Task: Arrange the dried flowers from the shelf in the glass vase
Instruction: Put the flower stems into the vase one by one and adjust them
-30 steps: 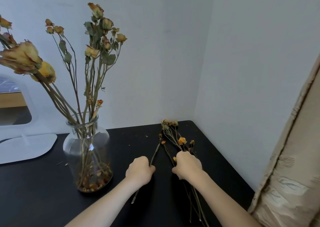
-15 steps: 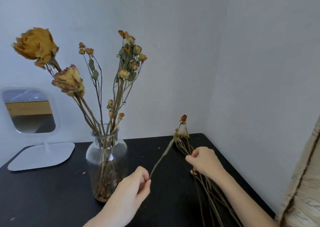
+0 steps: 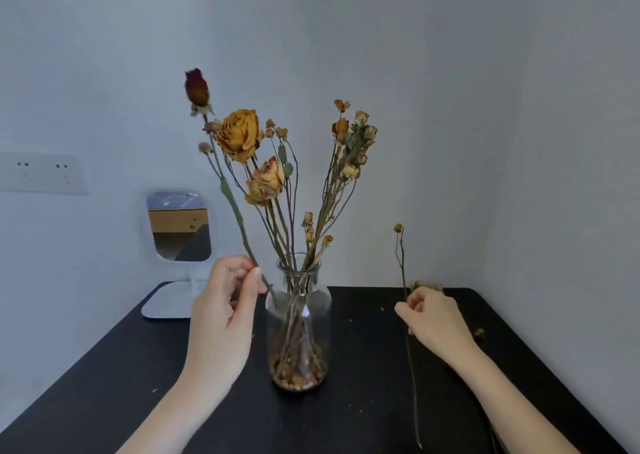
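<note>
- A black tabletop (image 3: 346,415) is seen in the corner of a room, with grey-white walls (image 3: 450,89) behind it and at its right side.
- A white wall socket plate (image 3: 41,173) is fixed on the back wall at the far left.
- A small mirror (image 3: 179,226) on a white stand is placed on the table at the back left, behind the left hand.
- A clear glass vase (image 3: 298,322) is placed upright near the middle of the table, and dry crumbs of petals are gathered at its bottom.
- A bunch of dried flowers (image 3: 277,176) is already held by the vase: a big yellow rose (image 3: 239,134), a paler rose (image 3: 266,180) below it, and a cluster of small buds (image 3: 355,141) on thin stems at the right.
- The left hand (image 3: 225,308) is raised just beside the vase on its left side, and a long stem is pinched between its thumb and fingers.
- This stem carries a dark red rosebud (image 3: 196,88) at the top; it is tilted to the left, and its lower end is seen against the shoulder of the vase, outside the mouth as far as can be told.
- The right hand (image 3: 433,322) is held well to the right of the vase, closed around a thin twig (image 3: 401,263).
- The twig is kept nearly upright, with one tiny bud (image 3: 398,227) on its tip, and its lower end hangs down below the hand in front of the table.
- A few more dried pieces (image 3: 426,285) are lying on the table behind the right hand.
</note>
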